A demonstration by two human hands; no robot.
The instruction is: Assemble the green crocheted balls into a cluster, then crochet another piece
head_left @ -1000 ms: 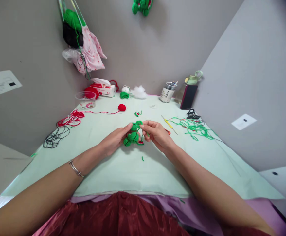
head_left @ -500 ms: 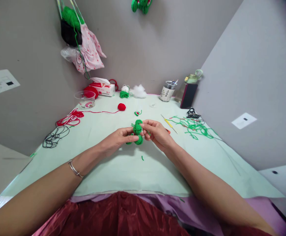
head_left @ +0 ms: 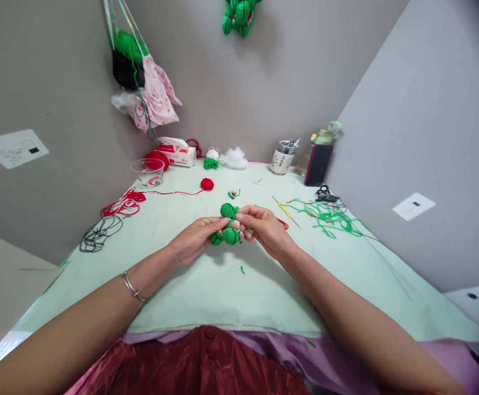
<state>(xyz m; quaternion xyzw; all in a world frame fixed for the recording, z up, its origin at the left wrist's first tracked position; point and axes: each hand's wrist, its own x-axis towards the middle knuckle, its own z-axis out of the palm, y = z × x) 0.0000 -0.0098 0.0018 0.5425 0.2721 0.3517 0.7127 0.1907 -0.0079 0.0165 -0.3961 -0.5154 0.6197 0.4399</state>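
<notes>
A green crocheted toy [head_left: 231, 236] of several round parts is held between my two hands, just above the table. My left hand [head_left: 200, 233] grips it from the left, thumb on top near its middle. From the right, my right hand [head_left: 262, 226] pinches its upper side between thumb and fingers. What the right fingertips hold exactly is partly hidden. Behind the toy lies a small red, white and green crocheted piece [head_left: 233, 194]. A yellow-handled crochet hook [head_left: 285, 211] rests to the right, and an orange item [head_left: 283, 223] is partly covered by my right hand.
Green yarn scraps [head_left: 330, 219] lie right, near black scissors [head_left: 325, 192]. Red yarn [head_left: 126, 203] and black cord [head_left: 101, 233] lie left, a red yarn ball [head_left: 207, 184] farther back. Along the wall stand a clear tub [head_left: 148, 174], tissue pack [head_left: 177, 153], pen jar [head_left: 281, 159] and phone [head_left: 318, 164].
The toy has been turned in my hands, so its round parts sit differently. My left thumb has moved up on it. The whole view has shifted slightly.
</notes>
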